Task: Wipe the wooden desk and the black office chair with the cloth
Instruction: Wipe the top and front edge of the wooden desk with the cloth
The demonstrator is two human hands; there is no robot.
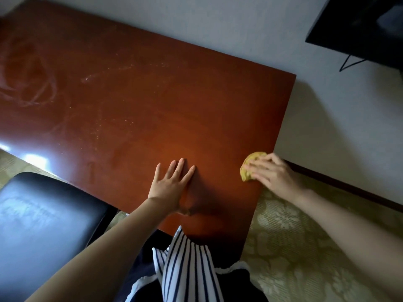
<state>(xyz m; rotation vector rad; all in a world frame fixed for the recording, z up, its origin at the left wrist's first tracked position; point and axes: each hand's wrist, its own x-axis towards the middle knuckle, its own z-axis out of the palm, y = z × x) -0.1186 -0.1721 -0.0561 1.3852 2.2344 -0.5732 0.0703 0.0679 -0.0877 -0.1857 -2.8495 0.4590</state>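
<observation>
- wooden desk [130,94]: reddish-brown top, runs from upper left to the right side of the view, its back edge against a pale wall [218,22].
- Desk surface: pale swirls and speckled streaks on the left and middle. The patch around the hands looks even. Bright glare on the near left edge.
- cloth [250,165]: yellow, bunched into a wad, sitting on the desk right at its right edge, close to the near right corner.
- right hand [272,173]: on top of the cloth, fingers curled over the wad and gripping it against the desk edge. Wrist hangs past the edge, over the carpet [294,247].
- left hand [172,186]: palm flat on the desk, fingers straight and spread, holding nothing. Well left of the cloth, no contact with it.
- black office chair [43,214]: seat at lower left, just beside the desk's near edge. Pale sheen on the seat; dust or reflection, can't tell.
- Striped garment [187,264] at bottom centre.
- Dark screen [359,25] at top right, on the wall side.
</observation>
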